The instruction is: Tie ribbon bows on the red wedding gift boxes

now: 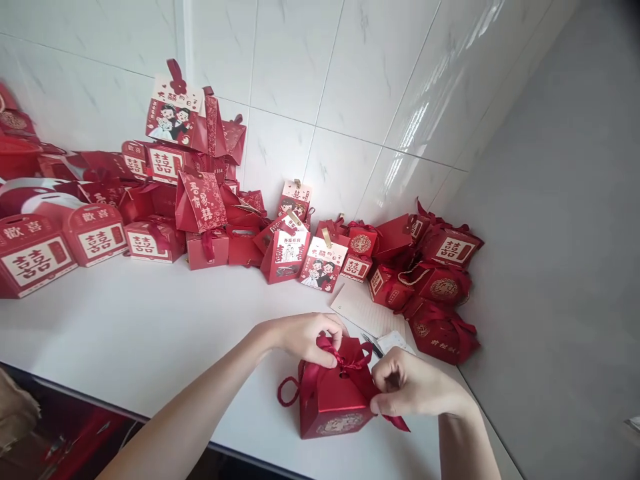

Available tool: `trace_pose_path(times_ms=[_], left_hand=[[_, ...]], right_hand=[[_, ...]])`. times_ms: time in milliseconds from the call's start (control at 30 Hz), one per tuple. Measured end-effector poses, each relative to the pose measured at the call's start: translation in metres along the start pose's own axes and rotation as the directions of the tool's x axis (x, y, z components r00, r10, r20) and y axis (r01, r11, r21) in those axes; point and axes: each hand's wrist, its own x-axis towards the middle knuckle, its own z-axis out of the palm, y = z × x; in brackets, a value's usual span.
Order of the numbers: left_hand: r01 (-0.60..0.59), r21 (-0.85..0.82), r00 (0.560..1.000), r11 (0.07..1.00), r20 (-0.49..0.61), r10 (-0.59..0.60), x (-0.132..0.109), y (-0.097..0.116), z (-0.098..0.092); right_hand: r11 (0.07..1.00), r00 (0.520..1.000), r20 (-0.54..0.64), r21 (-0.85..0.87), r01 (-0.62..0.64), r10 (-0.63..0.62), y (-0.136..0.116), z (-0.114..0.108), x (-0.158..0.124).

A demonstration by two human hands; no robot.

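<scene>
A red gift box with a gold round emblem on its front stands upright near the table's front edge. Dark red ribbon is looped into a bow on its top. My left hand is closed on the bow's left loop, thumb and fingers pinched together. At the box's right side, my right hand pinches the ribbon's right part, whose loose tail hangs below the fingers. A dark red cord loop sticks out on the box's left. The box's back is hidden.
Red gift boxes are piled along the tiled wall, with more boxes stacked at the right by the grey wall. Lined paper and a pen lie behind the red box. The white table's front edge runs below my left arm.
</scene>
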Motion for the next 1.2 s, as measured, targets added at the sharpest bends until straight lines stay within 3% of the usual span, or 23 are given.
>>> trace_pose_path(times_ms=[133, 333, 667, 767, 900, 1033, 1100, 1200], left_hand=[[-0.049, -0.156, 0.996, 0.987, -0.086, 0.035, 0.0, -0.008, -0.005], [-0.115, -0.334, 0.982, 0.936, -0.179, 0.057, 0.004, -0.016, -0.007], [-0.008, -0.471, 0.975, 0.882, -0.199, -0.098, 0.006, -0.019, -0.007], [-0.038, -0.588, 0.953, 0.808, -0.264, -0.148, 0.006, -0.021, -0.01], [-0.265, -0.804, 0.871, 0.533, -0.436, -0.226, 0.007, -0.024, -0.015], [-0.521, -0.792, 0.706, 0.32, -0.61, -0.361, 0.007, -0.028, -0.025], [-0.625, -0.754, 0.628, 0.204, -0.64, -0.443, 0.005, -0.03, -0.031], [-0.753, -0.658, 0.54, 0.021, -0.636, -0.55, 0.002, -0.034, -0.039]], right_hand=[[0.955, 0.987, -0.009, 0.25, 0.159, -0.162, 0.014, -0.004, 0.004], [0.736, 0.92, -0.169, 0.556, 0.386, -0.354, 0.039, -0.006, 0.014], [0.524, 0.833, -0.234, 0.684, 0.508, -0.501, 0.04, -0.003, 0.024], [0.453, 0.804, -0.257, 0.716, 0.531, -0.536, 0.04, -0.003, 0.027], [0.273, 0.752, -0.388, 0.762, 0.587, -0.533, 0.04, -0.005, 0.027], [0.071, 0.686, -0.6, 0.729, 0.681, -0.413, 0.038, -0.009, 0.023], [0.04, 0.624, -0.709, 0.65, 0.759, -0.329, 0.037, -0.013, 0.021], [0.066, 0.512, -0.833, 0.51, 0.858, -0.21, 0.036, -0.018, 0.019]])
